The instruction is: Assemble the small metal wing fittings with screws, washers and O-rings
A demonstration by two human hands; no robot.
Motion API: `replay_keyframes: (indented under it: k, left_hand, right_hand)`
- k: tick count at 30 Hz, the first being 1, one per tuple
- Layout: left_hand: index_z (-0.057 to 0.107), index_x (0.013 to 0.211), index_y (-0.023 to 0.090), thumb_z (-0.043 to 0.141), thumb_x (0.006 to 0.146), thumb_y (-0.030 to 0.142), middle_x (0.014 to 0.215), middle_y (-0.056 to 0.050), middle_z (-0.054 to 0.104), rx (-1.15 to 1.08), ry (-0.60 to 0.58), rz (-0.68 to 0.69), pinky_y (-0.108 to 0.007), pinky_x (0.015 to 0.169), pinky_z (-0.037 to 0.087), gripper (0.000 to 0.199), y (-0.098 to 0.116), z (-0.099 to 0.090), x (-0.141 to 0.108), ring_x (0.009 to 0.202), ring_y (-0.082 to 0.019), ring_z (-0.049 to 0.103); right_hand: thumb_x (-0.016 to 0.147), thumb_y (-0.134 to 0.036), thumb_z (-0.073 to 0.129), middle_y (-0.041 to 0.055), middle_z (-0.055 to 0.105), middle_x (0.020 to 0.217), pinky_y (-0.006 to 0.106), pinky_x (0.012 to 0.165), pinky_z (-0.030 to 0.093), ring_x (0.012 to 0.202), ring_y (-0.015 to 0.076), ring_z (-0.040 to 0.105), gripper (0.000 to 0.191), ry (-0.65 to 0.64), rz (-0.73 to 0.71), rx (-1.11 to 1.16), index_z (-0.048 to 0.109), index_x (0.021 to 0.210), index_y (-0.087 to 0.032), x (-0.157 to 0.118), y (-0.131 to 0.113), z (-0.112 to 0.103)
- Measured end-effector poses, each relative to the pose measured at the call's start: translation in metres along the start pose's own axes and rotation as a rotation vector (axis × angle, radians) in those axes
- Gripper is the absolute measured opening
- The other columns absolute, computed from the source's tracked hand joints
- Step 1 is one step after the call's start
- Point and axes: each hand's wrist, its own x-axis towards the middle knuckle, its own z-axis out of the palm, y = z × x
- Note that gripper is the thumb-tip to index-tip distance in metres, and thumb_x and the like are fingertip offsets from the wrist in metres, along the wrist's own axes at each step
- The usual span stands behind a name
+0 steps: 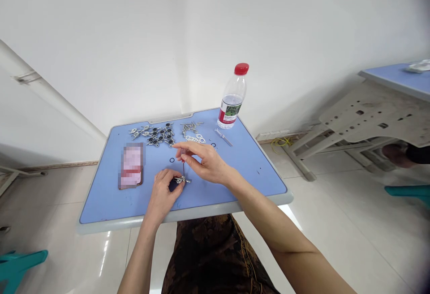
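Near the front of the blue table (110, 204), my left hand (163, 189) has its fingers closed around a small metal fitting (179, 180), pressing it to the tabletop. My right hand (204, 162) grips a small screwdriver (183, 168) by its reddish, see-through handle. The screwdriver stands upright with its tip down on the fitting. Behind my hands lies a cluster of similar metal fittings with black round parts (160, 134). Beside it are several screws (191, 127) and flat metal plates (198, 138). A black rubber ring (172, 160) lies just left of my right hand.
A phone (131, 166) lies at the table's left. A water bottle with a red cap (233, 99) stands at the back right, near a thin clear-and-metal tool (223, 137). The white wall (134, 61) rises behind. Another table (399, 79) stands to the right.
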Motion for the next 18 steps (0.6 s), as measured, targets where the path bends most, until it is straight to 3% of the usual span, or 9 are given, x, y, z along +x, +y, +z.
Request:
replay_keyframes:
  k: [18]
  left_hand:
    - [0.062, 0.09, 0.023, 0.059, 0.085, 0.025, 0.093, -0.002, 0.066, 0.005, -0.002, 0.016, -0.038, 0.089, 0.043, 0.006, -0.001, 0.0003, 0.0003, 0.093, -0.021, 0.059]
  right_hand:
    - [0.092, -0.01, 0.043, 0.0043, 0.066, 0.091, 0.027, 0.071, 0.054, 0.079, 0.0128, 0.064, 0.03, -0.013, -0.002, -0.038, 0.055, 0.118, -0.019, 0.0, 0.0003, 0.001]
